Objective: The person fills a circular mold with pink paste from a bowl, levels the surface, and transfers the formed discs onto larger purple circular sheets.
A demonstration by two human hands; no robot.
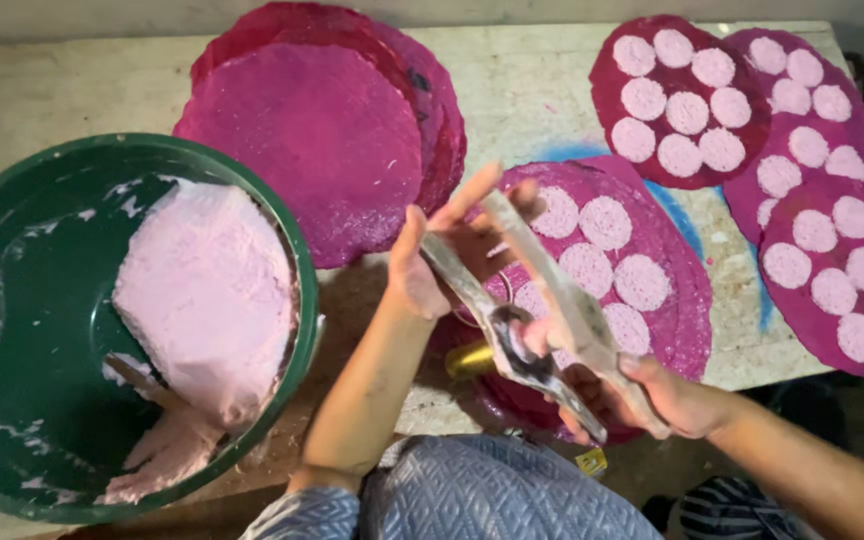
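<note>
Two hands (432,260) (642,395) | two scrapers (552,300) | one green basin (12,330)

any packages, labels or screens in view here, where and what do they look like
Only one possible label shows, and no screens or signs.
Tag: small yellow square with dark marks, at the bottom below the right hand, by the table edge; too small to tell more.

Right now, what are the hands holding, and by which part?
Both hands grip a paste-smeared two-armed metal press tool: the right hand at its lower handle ends, the left hand around its upper ends.
</note>
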